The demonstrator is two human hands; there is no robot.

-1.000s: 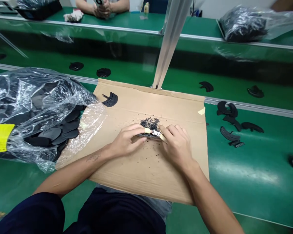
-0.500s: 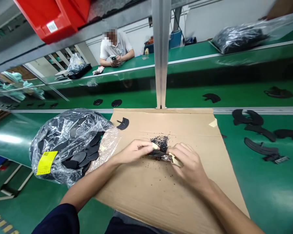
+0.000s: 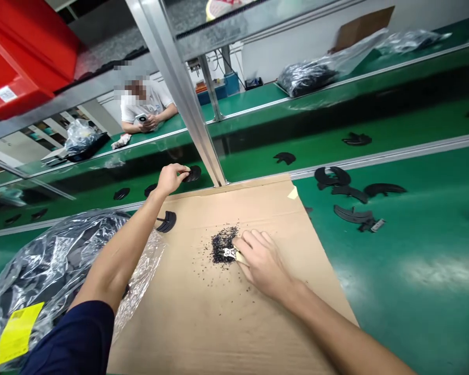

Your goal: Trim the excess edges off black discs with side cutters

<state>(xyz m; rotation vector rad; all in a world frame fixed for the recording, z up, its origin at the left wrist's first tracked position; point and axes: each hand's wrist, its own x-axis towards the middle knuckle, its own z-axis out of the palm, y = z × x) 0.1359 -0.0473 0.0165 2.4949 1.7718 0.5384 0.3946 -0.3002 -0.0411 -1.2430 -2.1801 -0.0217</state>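
Observation:
Stretched out to the far edge of the cardboard, my left hand point(image 3: 170, 179) pinches a thin black rounded piece point(image 3: 193, 174) over the green belt. Finger covers, pale yellow, show at its fingertips. My right hand point(image 3: 260, 260) is closed around a pair of small cutting pliers point(image 3: 230, 253); their metal jaws point left. Beneath the jaws lies a pile of tiny black scraps point(image 3: 223, 240) on the cardboard sheet point(image 3: 219, 333). A dark curved part with a thin stem point(image 3: 167, 222) rests at the sheet's upper left.
A clear plastic bag point(image 3: 58, 271) of black pieces sits at left. Several curved black parts point(image 3: 349, 194) lie on the green table at right. A metal post point(image 3: 180, 88) rises beyond the cardboard. Across the belt, a person point(image 3: 148, 107) holds a phone.
My left hand has moved away from the pliers, forward and left to the belt, carrying the black piece. My right hand keeps the pliers near the scraps. The view has turned and tilted.

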